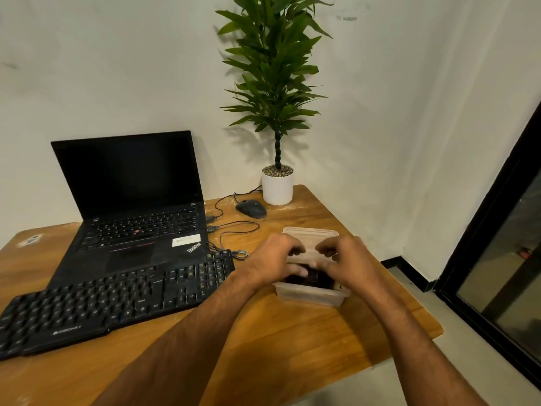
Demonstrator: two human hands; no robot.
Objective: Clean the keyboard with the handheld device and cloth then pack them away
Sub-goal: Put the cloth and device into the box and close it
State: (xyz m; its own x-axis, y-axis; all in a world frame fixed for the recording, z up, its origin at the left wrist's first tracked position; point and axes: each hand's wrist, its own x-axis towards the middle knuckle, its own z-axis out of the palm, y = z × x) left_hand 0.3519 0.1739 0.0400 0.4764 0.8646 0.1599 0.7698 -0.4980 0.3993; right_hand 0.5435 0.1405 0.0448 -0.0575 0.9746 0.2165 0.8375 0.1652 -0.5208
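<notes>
Translucent plastic container (311, 295) sits on the table (263, 341) right of the keyboard (117, 297), directly under both my hands. Left hand (278, 259) and right hand (348, 259) curl fingers onto dark contents inside; what each grips I cannot tell. Its lid (310, 232) lies just behind.

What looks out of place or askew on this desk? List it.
The external keyboard lies askew, its far edge overlapping the open laptop and part of its palm rest. Loose cables snake across the table. Pale smudges mark the wood near the left edge. Nothing looks spilled or broken.
</notes>
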